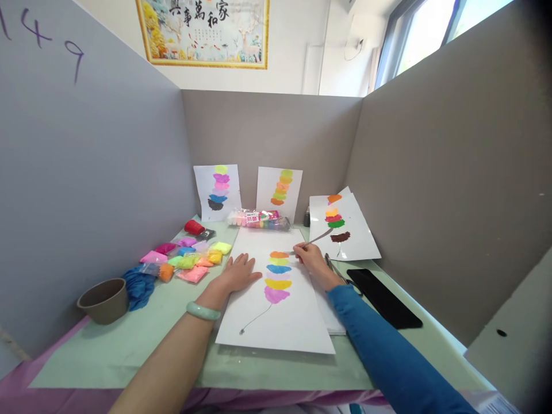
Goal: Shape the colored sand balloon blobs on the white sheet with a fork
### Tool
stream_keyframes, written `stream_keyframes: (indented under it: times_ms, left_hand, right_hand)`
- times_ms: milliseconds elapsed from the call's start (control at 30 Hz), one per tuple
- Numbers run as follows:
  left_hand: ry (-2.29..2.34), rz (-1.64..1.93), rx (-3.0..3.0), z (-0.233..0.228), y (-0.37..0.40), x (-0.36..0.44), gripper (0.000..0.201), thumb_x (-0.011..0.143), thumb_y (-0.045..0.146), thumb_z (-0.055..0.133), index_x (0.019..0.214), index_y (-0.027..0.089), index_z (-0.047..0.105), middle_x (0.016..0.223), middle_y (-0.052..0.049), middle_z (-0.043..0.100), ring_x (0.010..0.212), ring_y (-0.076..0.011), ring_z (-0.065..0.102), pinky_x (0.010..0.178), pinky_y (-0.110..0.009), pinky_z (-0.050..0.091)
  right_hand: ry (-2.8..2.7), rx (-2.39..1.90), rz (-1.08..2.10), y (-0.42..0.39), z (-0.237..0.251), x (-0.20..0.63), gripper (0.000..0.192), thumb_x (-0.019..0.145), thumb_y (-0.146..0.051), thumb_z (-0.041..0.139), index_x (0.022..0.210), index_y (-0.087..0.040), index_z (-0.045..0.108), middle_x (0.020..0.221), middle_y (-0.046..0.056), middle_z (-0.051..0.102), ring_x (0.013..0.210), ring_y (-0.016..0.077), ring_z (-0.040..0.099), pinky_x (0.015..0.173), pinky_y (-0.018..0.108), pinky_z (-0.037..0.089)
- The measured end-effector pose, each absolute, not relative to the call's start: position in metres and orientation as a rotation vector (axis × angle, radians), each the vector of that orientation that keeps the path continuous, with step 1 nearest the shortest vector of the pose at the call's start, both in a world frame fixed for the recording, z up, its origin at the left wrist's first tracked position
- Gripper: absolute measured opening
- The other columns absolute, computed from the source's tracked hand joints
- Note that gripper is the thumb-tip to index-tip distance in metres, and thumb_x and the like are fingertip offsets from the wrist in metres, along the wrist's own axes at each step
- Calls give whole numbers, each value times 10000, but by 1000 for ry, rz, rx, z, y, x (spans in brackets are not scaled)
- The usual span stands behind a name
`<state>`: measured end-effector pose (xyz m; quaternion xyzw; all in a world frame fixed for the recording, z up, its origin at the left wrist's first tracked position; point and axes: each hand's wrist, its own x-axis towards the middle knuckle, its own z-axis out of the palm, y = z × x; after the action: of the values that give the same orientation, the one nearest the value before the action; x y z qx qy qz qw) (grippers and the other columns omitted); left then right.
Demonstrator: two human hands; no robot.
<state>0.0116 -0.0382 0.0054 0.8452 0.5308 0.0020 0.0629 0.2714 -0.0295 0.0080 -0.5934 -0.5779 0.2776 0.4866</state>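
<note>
1. One head view is all we have, looking down on a sheet of white paper [284, 310] that lies flat on the green table [129, 351], its long side running away from us toward the back wall.

2. Our right hand [314, 261] is the nearer hand to the work. Its fingers are pinched together around a thin tool [317, 238], and the tool's long axis slants from upper right down to lower left.

3. The tool's tip lies left of the fingers and meets, or nearly meets, the orange blob [279, 255] at the top of a stacked column of colour blobs; at this size we cannot tell whether it actually touches.

4. The column runs straight toward us: orange, then yellow-green, blue, pale lilac, yellow, and a pink blob [276, 295] at the bottom, with a thin dark line trailing off lower left.

5. Our left hand [236, 275] lies palm down with the fingers spread apart, flat on the left edge of the paper just beside the column, gripping nothing.

6. The right forearm comes in from lower right in a blue sleeve [388, 351]; the left forearm is bare with a pale green bracelet [203, 311].

7. Small packets of coloured clay [190, 259] lie near the left hand, and a brown bowl [103, 299] sits well apart, further left.
</note>
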Motion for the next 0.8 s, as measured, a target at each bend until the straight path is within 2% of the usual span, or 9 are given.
stream_keyframes:
  times_ms: [167, 533, 800]
  left_hand:
    - [1609, 16, 2566, 5, -38, 12, 614, 932, 573, 269, 1406, 190, 348, 1555, -164, 209, 1443, -291, 129, 1120, -541, 128]
    - [1609, 12, 2567, 5, -39, 12, 640, 931, 577, 262, 1420, 172, 334, 1557, -171, 196, 1443, -291, 126, 1124, -542, 119]
    - [1609, 11, 2558, 2, -36, 11, 663, 926, 596, 250, 1431, 174, 329, 1560, -167, 189, 1446, -300, 113, 1130, -536, 112]
  right_hand:
    - [-1291, -1512, 698, -29, -9, 277, 166, 771, -253, 572, 894, -143, 591, 620, 8, 631, 477, 100, 526, 459, 201, 392]
    - [-1425, -1610, 572, -29, -9, 277, 159, 789, -248, 558, 855, -139, 653, 630, 21, 673, 520, 110, 570, 530, 204, 405]
    - [-1433, -1646, 580, -24, -12, 280, 140, 779, -234, 558, 843, -144, 643, 614, 14, 669, 518, 110, 578, 535, 205, 410]
